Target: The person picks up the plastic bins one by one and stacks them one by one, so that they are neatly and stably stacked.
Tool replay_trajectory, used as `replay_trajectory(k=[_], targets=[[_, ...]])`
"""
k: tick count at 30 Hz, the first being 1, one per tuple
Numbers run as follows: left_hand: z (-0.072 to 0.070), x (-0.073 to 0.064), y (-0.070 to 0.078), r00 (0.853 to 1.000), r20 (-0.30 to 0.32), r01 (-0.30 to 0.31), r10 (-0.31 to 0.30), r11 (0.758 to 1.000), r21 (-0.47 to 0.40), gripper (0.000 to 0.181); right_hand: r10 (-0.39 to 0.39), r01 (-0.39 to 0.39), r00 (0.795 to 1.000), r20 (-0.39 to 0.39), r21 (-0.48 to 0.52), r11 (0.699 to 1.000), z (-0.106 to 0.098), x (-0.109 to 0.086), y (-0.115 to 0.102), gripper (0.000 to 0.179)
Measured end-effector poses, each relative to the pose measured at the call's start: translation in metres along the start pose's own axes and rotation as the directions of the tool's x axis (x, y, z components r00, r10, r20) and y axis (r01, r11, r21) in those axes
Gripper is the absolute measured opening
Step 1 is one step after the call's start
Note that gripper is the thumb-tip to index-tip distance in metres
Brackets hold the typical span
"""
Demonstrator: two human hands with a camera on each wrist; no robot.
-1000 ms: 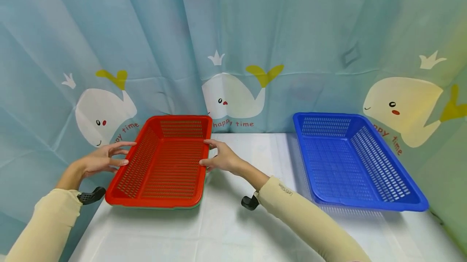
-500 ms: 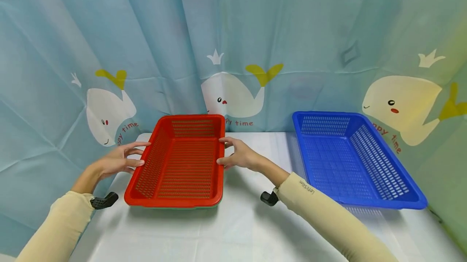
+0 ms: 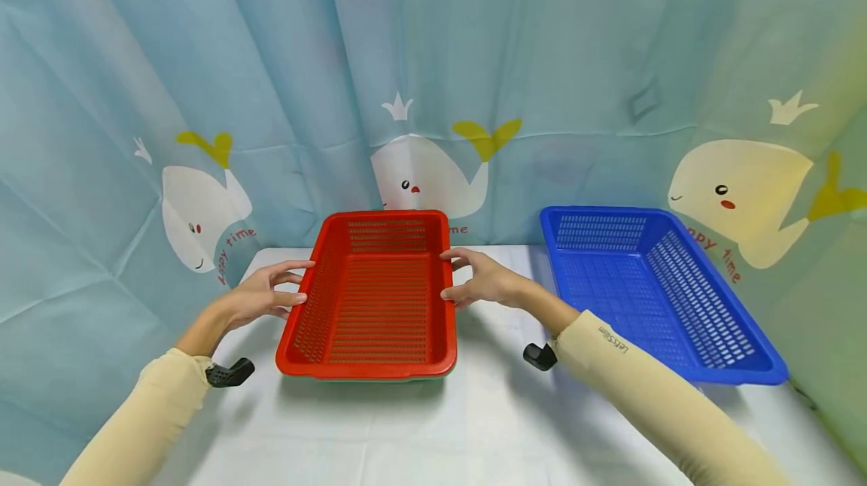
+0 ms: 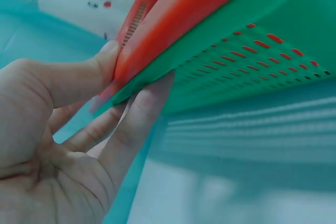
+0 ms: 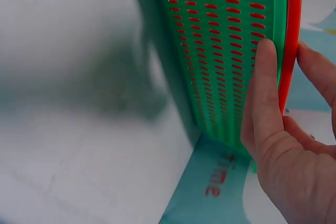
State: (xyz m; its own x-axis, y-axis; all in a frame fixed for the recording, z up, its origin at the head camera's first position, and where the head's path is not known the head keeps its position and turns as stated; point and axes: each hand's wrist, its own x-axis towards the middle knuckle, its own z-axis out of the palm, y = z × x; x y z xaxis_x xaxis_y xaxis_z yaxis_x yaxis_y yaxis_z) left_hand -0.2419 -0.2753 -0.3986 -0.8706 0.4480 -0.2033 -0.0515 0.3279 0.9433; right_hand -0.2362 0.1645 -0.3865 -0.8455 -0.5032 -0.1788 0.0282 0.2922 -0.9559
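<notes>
A red plastic basket (image 3: 382, 305) sits nested inside a green basket (image 4: 283, 11), of which only a thin edge shows below the red rim in the head view. My left hand (image 3: 260, 294) grips both rims on the left side, thumb against the red rim and fingertips under the green one. On the opposite side my right hand (image 3: 488, 279) pinches the two rims, its fingers lying along the green slotted wall in the right wrist view. No items are seen inside the red basket. Whether the pair touches the table is hard to tell.
To the right stands a blue basket (image 3: 711, 375), with something clear and slotted beneath its left edge. A white cloth (image 3: 406, 433) covers the table. Behind hangs a light blue curtain (image 3: 576, 57) printed with whales. Each wrist carries a black device (image 3: 230, 373).
Both hands have carried the nested red and green baskets to the right, away from the left side and closer to the blue basket. The blue basket has stayed in place.
</notes>
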Motion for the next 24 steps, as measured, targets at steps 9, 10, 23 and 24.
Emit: replay_trajectory(k=[9,10,23,24], targets=[[0.031,0.023,0.009,1.0,-0.003,-0.013,0.013,1.0,-0.008,0.073,0.022,-0.021,1.0,0.012,-0.056,0.998,-0.034,-0.022,0.009,0.08],[0.034,0.026,0.01,1.0,-0.003,-0.012,0.012,1.0,-0.012,0.073,0.027,-0.026,1.0,0.012,-0.062,0.998,-0.038,-0.025,0.009,0.08],[0.063,0.055,0.021,1.0,0.007,-0.017,0.017,1.0,-0.023,0.072,0.073,-0.071,0.997,0.028,-0.072,0.995,-0.071,-0.051,0.007,0.082],[0.065,0.057,0.023,1.0,0.008,-0.015,0.015,1.0,-0.026,0.072,0.078,-0.076,0.997,0.025,-0.071,0.995,-0.073,-0.053,0.007,0.082]])
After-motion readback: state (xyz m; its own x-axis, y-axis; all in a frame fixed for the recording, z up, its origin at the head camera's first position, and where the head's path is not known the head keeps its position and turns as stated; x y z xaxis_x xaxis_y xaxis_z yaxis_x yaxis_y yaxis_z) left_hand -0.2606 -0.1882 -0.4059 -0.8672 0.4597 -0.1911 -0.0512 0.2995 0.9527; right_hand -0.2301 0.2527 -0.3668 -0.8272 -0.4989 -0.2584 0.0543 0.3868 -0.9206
